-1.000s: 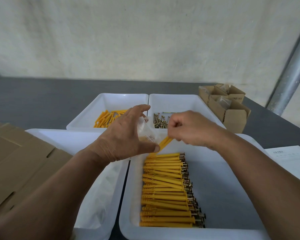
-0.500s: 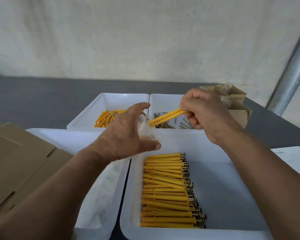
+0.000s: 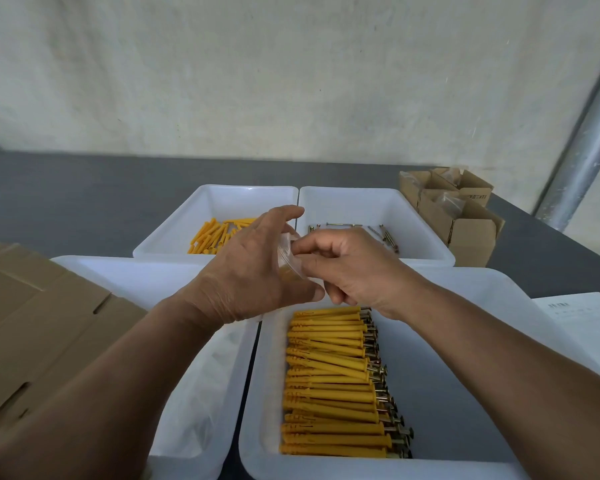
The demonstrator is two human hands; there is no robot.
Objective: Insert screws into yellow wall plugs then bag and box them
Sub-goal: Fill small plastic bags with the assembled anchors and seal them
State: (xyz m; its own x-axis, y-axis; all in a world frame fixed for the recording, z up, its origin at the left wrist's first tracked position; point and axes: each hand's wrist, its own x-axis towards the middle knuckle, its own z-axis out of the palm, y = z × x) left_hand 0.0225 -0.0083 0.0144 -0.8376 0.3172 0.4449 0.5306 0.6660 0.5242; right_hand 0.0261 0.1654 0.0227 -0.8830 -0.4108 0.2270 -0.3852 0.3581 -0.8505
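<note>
My left hand (image 3: 253,271) grips a small clear plastic bag (image 3: 288,258) with yellow showing inside it. My right hand (image 3: 350,268) meets it from the right, thumb and fingers pinching at the bag's mouth. Both hands hover over the far end of a white tray (image 3: 465,341) that holds a neat row of several yellow wall plugs with screws (image 3: 333,382) in them. Behind lie a white tray of loose yellow plugs (image 3: 215,233) and a white tray of loose screws (image 3: 385,233).
A white tray (image 3: 146,282) with clear bags sits under my left forearm. Flat cardboard (image 3: 32,327) lies at the left. Small open cardboard boxes (image 3: 458,209) stand at the back right, a paper sheet (image 3: 589,320) at the right, a metal pole (image 3: 582,147) behind.
My right hand lifted a yellow plug with its screw from the row, raised it, then brought it down to the bag; the plug is now out of sight at the bag's mouth.
</note>
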